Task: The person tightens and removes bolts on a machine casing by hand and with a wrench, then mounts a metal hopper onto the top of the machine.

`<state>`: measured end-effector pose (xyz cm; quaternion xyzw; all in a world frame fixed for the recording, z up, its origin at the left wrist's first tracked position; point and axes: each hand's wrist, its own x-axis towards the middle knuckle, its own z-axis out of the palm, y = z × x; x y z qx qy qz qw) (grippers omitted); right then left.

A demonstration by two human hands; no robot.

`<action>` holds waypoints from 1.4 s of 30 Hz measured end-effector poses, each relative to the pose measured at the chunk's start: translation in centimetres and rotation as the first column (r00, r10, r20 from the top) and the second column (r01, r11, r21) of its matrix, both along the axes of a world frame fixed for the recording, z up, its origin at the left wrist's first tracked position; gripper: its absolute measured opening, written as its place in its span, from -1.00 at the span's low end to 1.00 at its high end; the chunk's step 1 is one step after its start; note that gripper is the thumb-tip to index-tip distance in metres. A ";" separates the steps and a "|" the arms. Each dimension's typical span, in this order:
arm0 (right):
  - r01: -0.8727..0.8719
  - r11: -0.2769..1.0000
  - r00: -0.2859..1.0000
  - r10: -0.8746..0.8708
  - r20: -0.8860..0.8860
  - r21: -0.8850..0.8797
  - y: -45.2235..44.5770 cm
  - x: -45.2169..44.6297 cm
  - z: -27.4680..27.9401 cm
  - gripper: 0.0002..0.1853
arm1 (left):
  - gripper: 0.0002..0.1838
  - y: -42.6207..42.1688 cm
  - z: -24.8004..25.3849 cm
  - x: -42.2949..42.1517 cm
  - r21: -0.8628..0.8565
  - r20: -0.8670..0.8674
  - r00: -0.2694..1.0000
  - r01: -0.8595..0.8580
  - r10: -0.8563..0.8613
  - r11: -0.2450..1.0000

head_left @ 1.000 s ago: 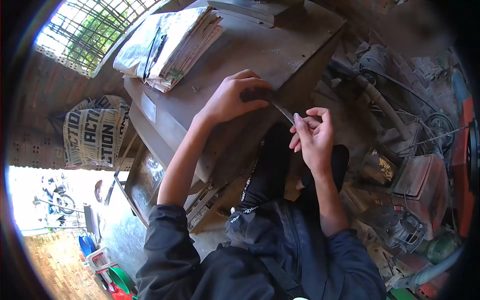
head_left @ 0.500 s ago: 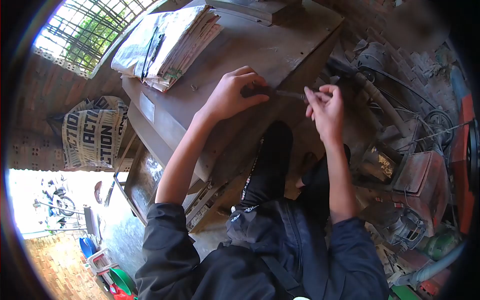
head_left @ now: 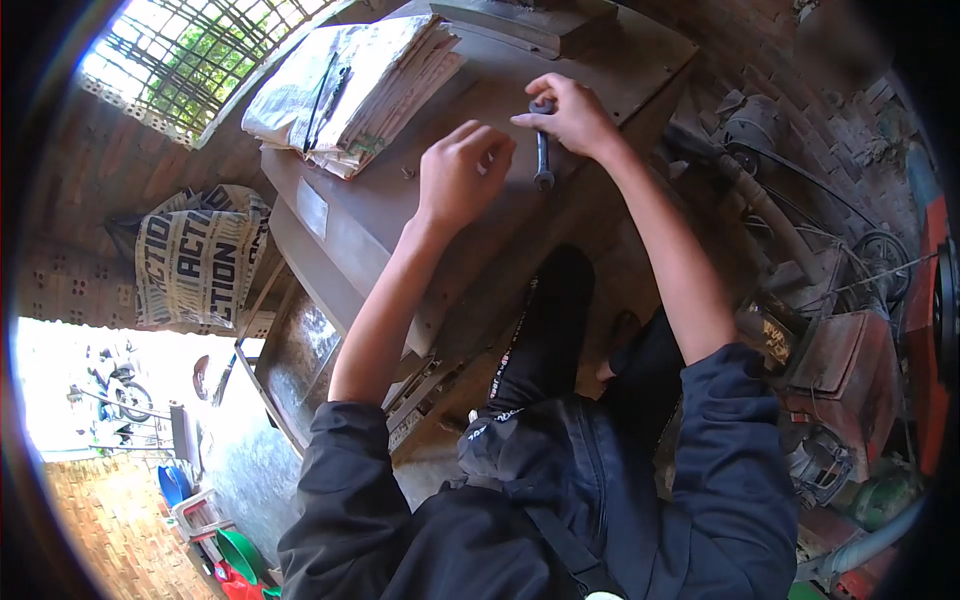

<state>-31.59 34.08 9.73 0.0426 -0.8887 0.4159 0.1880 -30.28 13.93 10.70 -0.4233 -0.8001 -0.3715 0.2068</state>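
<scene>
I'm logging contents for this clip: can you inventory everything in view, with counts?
Wrench: 1, grey, above the bench
Bench: 1, grey-brown, centre
Tied bundle: 1, whitish, on bench
Printed sack: 1, pale and black, by left wall
Barred window: 1, dark bars, upper left
Motorbike: at least 1, dark, outside
Basins: 2, blue and green, lower left
Machinery: uncountable, reddish and grey, right
Left hand: 1, bare, over bench, contents unclear
Right hand: 1, bare, at wrench's upper end
Sleeves: 2, dark
</scene>
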 end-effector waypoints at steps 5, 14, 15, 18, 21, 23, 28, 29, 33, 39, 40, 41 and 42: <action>-0.172 0.984 0.983 0.169 -0.074 -0.036 -2.8 -0.3 0.5 -0.53 | -0.96 -0.4 0.8 -0.2 0.249 -0.050 0.976 -0.195 0.214 0.949; -0.360 0.923 0.912 0.379 -0.154 0.138 -7.1 3.6 2.7 -0.65 | -0.92 -2.2 1.4 -0.4 0.525 -0.090 0.914 -0.294 0.396 0.798; -0.342 0.911 0.912 0.381 -0.153 0.232 -7.7 4.0 2.2 -0.64 | -0.91 -2.4 1.0 -0.9 0.581 -0.062 0.904 -0.312 0.423 0.752; -0.272 0.870 0.886 0.394 -0.246 0.411 -9.4 7.3 1.7 -0.81 | -0.88 -2.9 0.3 -1.4 0.652 -0.002 0.897 -0.334 0.442 0.681; -0.134 0.724 0.830 0.455 -0.323 0.676 -9.4 10.9 1.1 -0.83 | -0.89 -3.0 0.2 -1.4 0.654 0.061 0.895 -0.370 0.442 0.659; -0.130 0.728 0.820 0.460 -0.340 0.673 -8.7 12.7 0.6 -0.83 | -0.89 -2.6 0.7 -1.1 0.562 0.028 0.935 -0.307 0.353 0.768; -0.152 0.828 0.856 0.384 -0.347 0.540 -5.5 17.0 0.9 -0.74 | -0.95 -1.3 1.0 0.0 0.203 0.007 0.997 -0.070 0.071 0.977; -0.104 0.845 0.873 0.330 -0.359 0.524 -4.7 17.7 1.0 -0.74 | -0.94 -1.0 1.0 0.1 0.141 0.000 1.000 0.012 -0.012 0.990; 0.014 0.919 0.932 0.130 -0.337 0.393 -2.4 20.4 0.4 -0.70 | -0.73 -0.8 0.4 0.7 -0.137 0.155 0.957 0.265 -0.243 0.955; 0.003 0.984 0.970 -0.046 -0.237 -0.176 -1.3 21.6 -1.8 -0.82 | -0.80 -0.3 0.2 0.7 -0.242 0.095 0.958 0.287 -0.272 0.927; 0.055 0.970 0.973 -0.105 -0.204 -0.238 -1.3 21.7 -2.0 -0.82 | -0.80 -0.2 0.2 0.7 -0.244 0.091 0.958 0.287 -0.273 0.926; 0.107 0.949 0.973 -0.162 -0.166 -0.298 -1.3 21.8 -2.2 -0.82 | -0.82 0.0 0.2 0.7 -0.230 0.095 0.957 0.288 -0.273 0.929; 0.107 0.948 0.972 -0.163 -0.168 -0.300 -1.4 21.7 -2.2 -0.82 | -0.84 0.1 0.1 0.7 -0.217 0.100 0.957 0.289 -0.273 0.932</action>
